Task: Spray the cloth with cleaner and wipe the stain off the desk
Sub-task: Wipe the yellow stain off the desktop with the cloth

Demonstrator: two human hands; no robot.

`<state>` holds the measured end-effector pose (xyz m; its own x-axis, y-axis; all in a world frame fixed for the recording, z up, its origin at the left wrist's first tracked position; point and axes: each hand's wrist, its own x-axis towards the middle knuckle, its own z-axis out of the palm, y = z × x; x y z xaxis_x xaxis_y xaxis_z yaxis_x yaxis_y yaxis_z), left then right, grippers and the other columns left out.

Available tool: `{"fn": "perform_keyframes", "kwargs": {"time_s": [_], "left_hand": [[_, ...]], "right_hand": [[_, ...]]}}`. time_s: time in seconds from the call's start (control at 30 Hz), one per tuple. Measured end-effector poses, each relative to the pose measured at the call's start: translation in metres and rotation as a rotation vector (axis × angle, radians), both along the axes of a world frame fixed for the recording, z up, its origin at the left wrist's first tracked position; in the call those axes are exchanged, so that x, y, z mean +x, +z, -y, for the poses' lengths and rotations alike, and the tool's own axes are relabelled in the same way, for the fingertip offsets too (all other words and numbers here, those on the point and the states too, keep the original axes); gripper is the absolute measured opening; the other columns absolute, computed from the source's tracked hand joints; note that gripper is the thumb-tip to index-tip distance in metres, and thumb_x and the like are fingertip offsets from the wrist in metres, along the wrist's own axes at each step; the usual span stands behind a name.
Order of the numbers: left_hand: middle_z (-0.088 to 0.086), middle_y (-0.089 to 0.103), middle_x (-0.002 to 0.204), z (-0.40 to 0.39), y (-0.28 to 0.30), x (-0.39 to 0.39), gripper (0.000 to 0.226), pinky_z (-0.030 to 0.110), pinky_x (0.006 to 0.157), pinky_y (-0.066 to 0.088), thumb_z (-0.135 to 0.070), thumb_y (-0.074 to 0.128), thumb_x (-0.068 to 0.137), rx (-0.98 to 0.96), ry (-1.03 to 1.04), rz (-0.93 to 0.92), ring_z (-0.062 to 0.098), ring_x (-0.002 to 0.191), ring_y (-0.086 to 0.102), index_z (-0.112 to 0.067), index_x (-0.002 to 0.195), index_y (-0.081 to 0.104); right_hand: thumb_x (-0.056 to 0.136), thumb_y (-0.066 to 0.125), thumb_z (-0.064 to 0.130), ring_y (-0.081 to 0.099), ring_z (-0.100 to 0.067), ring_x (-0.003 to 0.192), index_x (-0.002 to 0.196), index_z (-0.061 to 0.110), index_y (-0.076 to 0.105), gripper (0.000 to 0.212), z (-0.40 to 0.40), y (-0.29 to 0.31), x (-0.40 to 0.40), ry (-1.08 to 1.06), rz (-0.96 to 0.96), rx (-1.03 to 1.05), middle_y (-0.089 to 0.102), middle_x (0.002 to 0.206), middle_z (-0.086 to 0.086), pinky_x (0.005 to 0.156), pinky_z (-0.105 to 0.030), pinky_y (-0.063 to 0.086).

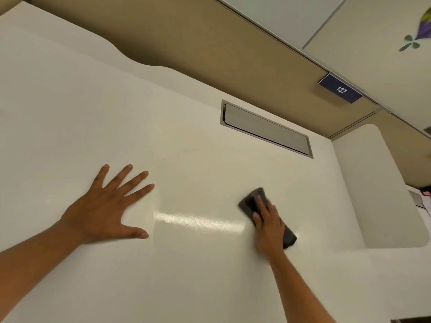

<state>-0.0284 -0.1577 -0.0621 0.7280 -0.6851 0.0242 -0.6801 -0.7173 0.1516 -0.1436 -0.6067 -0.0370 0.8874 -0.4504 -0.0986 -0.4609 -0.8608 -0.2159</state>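
While our left hand (106, 206) lies flat with spread fingers, our right hand (268, 226) presses the dark cloth (253, 203) on the bench (186, 276) at lower right; wiping seems underway, and next we should check for stain.

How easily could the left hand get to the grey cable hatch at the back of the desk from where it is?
Probably yes. The left hand lies flat and empty on the desk, and only bare surface lies between it and the hatch. The right hand and cloth sit off to the side.
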Motion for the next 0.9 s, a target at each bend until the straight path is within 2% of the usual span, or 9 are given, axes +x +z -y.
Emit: {"fn": "perform_keyframes", "kwargs": {"time_s": [0.1, 0.23, 0.37, 0.47, 0.57, 0.67, 0.77, 0.83, 0.9], "left_hand": [[-0.003, 0.023, 0.178, 0.001, -0.002, 0.0, 0.117, 0.072, 0.127, 0.02, -0.104, 0.04, 0.073, -0.017, 0.0, 0.008, 0.031, 0.164, 0.021, -0.035, 0.166, 0.029], [-0.003, 0.023, 0.178, 0.001, 0.0, 0.001, 0.118, 0.072, 0.127, 0.019, -0.104, 0.04, 0.072, -0.006, -0.002, 0.003, 0.031, 0.165, 0.021, -0.035, 0.166, 0.029], [-0.003, 0.021, 0.178, 0.0, -0.001, 0.0, 0.118, 0.072, 0.128, 0.017, -0.103, 0.042, 0.073, 0.001, -0.011, -0.008, 0.031, 0.165, 0.019, -0.035, 0.167, 0.027], [-0.003, 0.022, 0.178, -0.001, -0.001, 0.0, 0.118, 0.072, 0.127, 0.018, -0.103, 0.043, 0.072, -0.01, -0.018, -0.011, 0.032, 0.165, 0.02, -0.034, 0.167, 0.027], [-0.004, 0.024, 0.178, 0.0, -0.001, -0.001, 0.118, 0.072, 0.127, 0.018, -0.103, 0.044, 0.072, -0.016, -0.016, -0.014, 0.031, 0.164, 0.021, -0.034, 0.167, 0.027], [-0.003, 0.026, 0.177, 0.001, 0.001, 0.0, 0.118, 0.073, 0.126, 0.019, -0.103, 0.044, 0.072, -0.021, -0.015, -0.008, 0.032, 0.164, 0.024, -0.034, 0.167, 0.029], [-0.003, 0.024, 0.178, 0.002, 0.002, 0.001, 0.117, 0.073, 0.126, 0.019, -0.103, 0.042, 0.073, -0.014, -0.014, -0.007, 0.032, 0.164, 0.023, -0.034, 0.167, 0.029], [-0.004, 0.022, 0.178, 0.002, 0.001, 0.001, 0.117, 0.072, 0.127, 0.019, -0.103, 0.041, 0.073, 0.006, -0.008, -0.011, 0.031, 0.165, 0.021, -0.034, 0.167, 0.028], [-0.004, 0.021, 0.178, 0.002, 0.0, 0.001, 0.117, 0.072, 0.127, 0.019, -0.104, 0.039, 0.073, 0.021, 0.003, -0.018, 0.031, 0.165, 0.019, -0.035, 0.167, 0.027]], "right_hand": [[0.107, 0.042, 0.035, 0.035, -0.028, 0.148, 0.159, 0.042, 0.028, 0.055, 0.018, 0.003, 0.085, -0.129, 0.003, -0.013, 0.035, 0.164, -0.005, 0.117, -0.058, 0.028], [0.106, 0.045, 0.036, 0.03, -0.026, 0.151, 0.159, 0.046, 0.028, 0.056, -0.033, -0.001, 0.14, 0.049, -0.016, 0.007, 0.032, 0.166, -0.004, 0.12, -0.058, 0.023], [0.106, 0.047, 0.037, 0.022, -0.021, 0.156, 0.16, 0.042, 0.029, 0.057, -0.115, -0.008, 0.095, 0.351, -0.043, 0.023, 0.03, 0.168, -0.002, 0.123, -0.059, 0.017], [0.106, 0.045, 0.038, 0.01, -0.011, 0.159, 0.157, 0.054, 0.021, 0.059, -0.147, -0.004, 0.011, 0.434, -0.036, 0.079, 0.02, 0.171, 0.012, 0.126, -0.048, 0.004], [0.103, 0.045, 0.041, -0.001, 0.001, 0.156, 0.149, 0.071, 0.009, 0.065, -0.125, -0.003, -0.069, 0.369, -0.029, 0.094, 0.008, 0.168, 0.028, 0.126, -0.036, -0.004], [0.097, 0.047, 0.045, 0.018, -0.008, 0.155, 0.147, 0.07, 0.023, 0.061, -0.062, 0.0, -0.092, 0.17, 0.029, 0.082, 0.026, 0.165, 0.02, 0.124, -0.047, 0.016], [0.1, 0.039, 0.047, 0.04, -0.029, 0.148, 0.153, 0.053, 0.031, 0.054, 0.007, 0.004, -0.047, -0.027, 0.018, 0.026, 0.041, 0.162, 0.0, 0.112, -0.056, 0.037], [0.105, 0.042, 0.04, 0.042, -0.032, 0.144, 0.158, 0.044, 0.03, 0.054, 0.036, 0.004, 0.012, -0.127, 0.01, 0.002, 0.04, 0.161, -0.007, 0.111, -0.056, 0.038], [0.107, 0.043, 0.035, 0.038, -0.031, 0.145, 0.16, 0.041, 0.026, 0.056, 0.04, 0.001, 0.073, -0.173, -0.013, -0.027, 0.038, 0.162, -0.008, 0.114, -0.058, 0.033]]}}
